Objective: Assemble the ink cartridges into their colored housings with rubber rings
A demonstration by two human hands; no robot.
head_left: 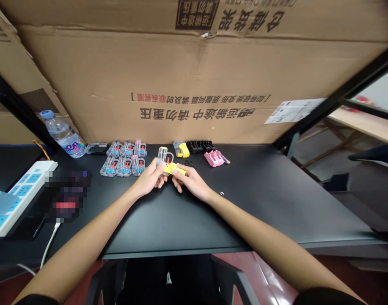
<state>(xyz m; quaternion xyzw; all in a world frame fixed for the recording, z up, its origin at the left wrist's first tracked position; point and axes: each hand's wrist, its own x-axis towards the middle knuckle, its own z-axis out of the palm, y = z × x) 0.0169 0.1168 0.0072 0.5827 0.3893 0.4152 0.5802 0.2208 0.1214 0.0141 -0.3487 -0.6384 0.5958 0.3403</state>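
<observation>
Both hands meet above the black table, near its middle. My left hand (152, 176) is closed on a clear plastic case (162, 155) that has a red part inside and a yellow tip on top. My right hand (191, 180) pinches a yellow piece (174, 168), which touches the lower right of the clear case. Several similar clear cases (124, 166) with blue and red parts lie in two rows left of my left hand. Beyond my right hand are a clear and yellow piece (181, 149), black parts (200, 146), small black rings (189, 163) and pink parts (214, 158).
A water bottle (64, 134) leans at the back left. A white power strip (20, 197), a blurred-out object (68, 195) and a white cable (50, 245) are on the left. Large cardboard (181, 67) stands behind the table (263, 195). A small white bit (222, 193) lies right of my right hand.
</observation>
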